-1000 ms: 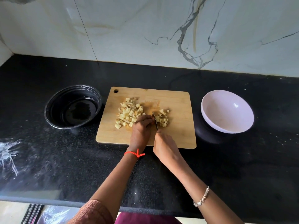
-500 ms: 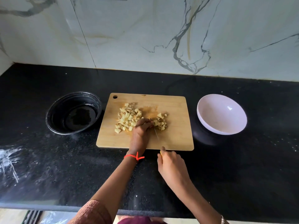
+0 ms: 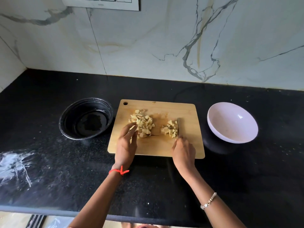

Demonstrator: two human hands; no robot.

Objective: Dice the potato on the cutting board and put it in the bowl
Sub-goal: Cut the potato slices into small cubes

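The diced potato lies on the wooden cutting board (image 3: 189,146) in two heaps. A larger heap (image 3: 144,125) is touched by the fingers (image 3: 130,129) of the left hand (image 3: 126,145). A smaller heap (image 3: 168,130) lies just beyond the fingers (image 3: 178,143) of the right hand (image 3: 183,152).

No uncut piece is seen, so the dicing is judged done or nearly so, and the step in hand appears to be the gathering of the dice.

The left fingers are held almost straight and slightly spread, and are laid against the near-left side of the larger heap; nothing is gripped. The right fingers are curled round the handle of a knife (image 3: 178,125), whose blade is stood on edge against the right side of the smaller heap.

For the next move, the heaps would need to be swept together between blade and left fingers, then carried over without spilling.

An empty pale bowl (image 3: 232,124) stands on the black bench (image 3: 49,162), right of the right fingers. A black bowl (image 3: 69,116) stands left of the left fingers. Which is meant cannot be told.
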